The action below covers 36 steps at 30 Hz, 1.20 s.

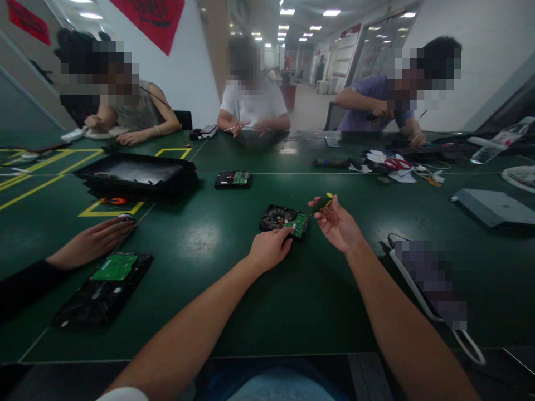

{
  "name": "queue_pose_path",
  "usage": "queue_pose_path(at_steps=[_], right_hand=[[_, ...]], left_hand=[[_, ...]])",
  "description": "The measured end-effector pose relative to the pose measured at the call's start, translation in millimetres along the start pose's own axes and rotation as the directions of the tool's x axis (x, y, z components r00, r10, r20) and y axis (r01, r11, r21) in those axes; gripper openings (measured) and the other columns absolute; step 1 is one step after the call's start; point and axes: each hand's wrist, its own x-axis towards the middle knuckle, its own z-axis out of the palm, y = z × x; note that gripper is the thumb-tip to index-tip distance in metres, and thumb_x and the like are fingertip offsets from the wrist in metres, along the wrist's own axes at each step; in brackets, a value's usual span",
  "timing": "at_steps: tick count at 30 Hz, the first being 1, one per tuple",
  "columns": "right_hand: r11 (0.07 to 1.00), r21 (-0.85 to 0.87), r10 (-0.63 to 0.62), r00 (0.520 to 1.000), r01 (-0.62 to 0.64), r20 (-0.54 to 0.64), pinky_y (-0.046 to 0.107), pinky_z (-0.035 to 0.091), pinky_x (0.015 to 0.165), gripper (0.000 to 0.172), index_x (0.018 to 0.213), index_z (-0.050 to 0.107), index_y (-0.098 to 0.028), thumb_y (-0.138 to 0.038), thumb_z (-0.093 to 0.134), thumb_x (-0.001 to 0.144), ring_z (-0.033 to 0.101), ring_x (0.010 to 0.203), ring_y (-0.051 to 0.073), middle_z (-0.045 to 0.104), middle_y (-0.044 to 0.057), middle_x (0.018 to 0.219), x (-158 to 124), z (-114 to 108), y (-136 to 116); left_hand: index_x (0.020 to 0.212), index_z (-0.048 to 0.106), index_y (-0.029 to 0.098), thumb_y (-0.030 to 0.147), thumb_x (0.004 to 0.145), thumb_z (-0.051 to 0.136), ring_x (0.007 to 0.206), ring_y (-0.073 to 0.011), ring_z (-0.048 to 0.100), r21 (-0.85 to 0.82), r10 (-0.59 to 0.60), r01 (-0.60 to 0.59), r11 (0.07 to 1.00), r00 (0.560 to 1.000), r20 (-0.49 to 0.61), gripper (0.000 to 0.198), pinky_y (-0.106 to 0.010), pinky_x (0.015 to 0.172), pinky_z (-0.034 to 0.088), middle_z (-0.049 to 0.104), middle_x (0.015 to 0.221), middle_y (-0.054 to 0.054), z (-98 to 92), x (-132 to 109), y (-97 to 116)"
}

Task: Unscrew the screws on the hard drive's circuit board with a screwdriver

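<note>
A hard drive (276, 216) lies on the green table in front of me, its green circuit board (297, 224) facing up at the right end. My left hand (270, 249) holds the drive at its near edge, fingertips pressing on the board and the other fingers curled. Just to the right, my right hand (339, 225) is closed around a screwdriver (321, 204) with a black and yellow handle. The screwdriver's tip is too small to make out. Another hard drive (233, 179) rests farther back, also board side up.
At left, black trays (137, 172) are stacked near a larger black device (106, 287) with a green board and another person's hand (98, 239). On the right lie a phone (430, 278), a grey box (495, 207) and red scissors (397, 164). Several people sit around the table.
</note>
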Motion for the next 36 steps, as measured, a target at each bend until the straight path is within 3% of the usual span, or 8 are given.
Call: queue_pose_path(at_steps=[6,12,16,23,26,32,36], right_hand=[[1.0,0.023,-0.013,1.0,0.012,0.013,0.013,0.06,0.06,0.024,0.102,0.069,-0.02,-0.043,0.07,0.094,0.073,0.075,0.01,0.077,0.007,0.109,-2.3,1.4,-0.5],[0.999,0.042,0.007,0.999,-0.009,0.038,0.015,0.06,0.062,0.037,0.124,0.067,-0.025,-0.049,0.064,0.097,0.07,0.07,0.008,0.075,0.003,0.101,-3.2,4.1,-2.6],[0.999,0.033,0.019,1.0,-0.019,0.001,0.016,0.06,0.057,0.037,0.115,0.071,-0.025,-0.056,0.063,0.095,0.069,0.067,0.009,0.075,0.003,0.097,-1.4,2.9,-1.8],[1.0,0.021,-0.021,1.0,0.021,-0.005,0.013,0.059,0.058,0.028,0.102,0.071,-0.021,-0.047,0.072,0.092,0.072,0.074,0.009,0.076,0.007,0.114,-0.9,1.3,-0.5],[0.999,0.024,-0.033,0.999,0.034,-0.01,0.014,0.059,0.057,0.024,0.099,0.071,-0.021,-0.043,0.073,0.091,0.071,0.073,0.009,0.077,0.006,0.111,-1.4,1.4,-0.5],[0.999,0.013,0.037,0.999,-0.037,0.003,0.019,0.062,0.063,0.043,0.114,0.071,-0.023,-0.06,0.064,0.093,0.07,0.073,0.011,0.076,0.006,0.101,-1.2,3.7,1.9],[1.0,-0.02,0.019,1.0,-0.019,0.004,0.019,0.061,0.061,0.043,0.111,0.072,-0.024,-0.062,0.064,0.092,0.068,0.07,0.011,0.075,0.005,0.098,-1.4,3.1,0.6]], left_hand=[[0.138,0.056,0.03,0.039,0.101,0.046,0.101,-0.0243,0.073,-0.005,0.006,-0.006,1.0,1.0,-0.013,0.04,-0.036,0.087,0.057,0.075,0.114,-0.004,-1.0,-1.0,0.3],[0.138,0.056,0.029,0.039,0.101,0.046,0.102,-0.0242,0.073,0.001,0.006,-0.006,1.0,1.0,-0.009,0.04,-0.036,0.087,0.057,0.075,0.116,-0.005,-1.6,-0.5,0.5],[0.139,0.056,0.028,0.038,0.101,0.047,0.103,-0.024,0.073,-0.007,0.005,-0.005,1.0,1.0,-0.003,0.041,-0.036,0.089,0.056,0.075,0.116,-0.005,-2.4,-0.7,0.4],[0.139,0.056,0.029,0.038,0.101,0.047,0.103,-0.0244,0.072,-0.007,-0.004,0.004,1.0,1.0,0.006,0.04,-0.036,0.088,0.056,0.075,0.117,-0.005,-3.5,-0.8,1.1],[0.139,0.056,0.029,0.038,0.1,0.048,0.103,-0.0244,0.072,-0.004,-0.01,0.01,1.0,1.0,0.01,0.041,-0.036,0.089,0.056,0.075,0.117,-0.005,-2.7,-0.6,1.6],[0.141,0.055,0.029,0.039,0.101,0.046,0.104,-0.0246,0.072,0.003,0.002,-0.002,1.0,1.0,-0.002,0.042,-0.037,0.089,0.056,0.074,0.119,-0.004,-0.1,-0.2,-0.1],[0.14,0.055,0.029,0.039,0.101,0.046,0.104,-0.0245,0.072,-0.001,0.011,-0.011,1.0,1.0,-0.005,0.042,-0.037,0.089,0.056,0.074,0.119,-0.005,-0.1,-0.4,-1.4]])
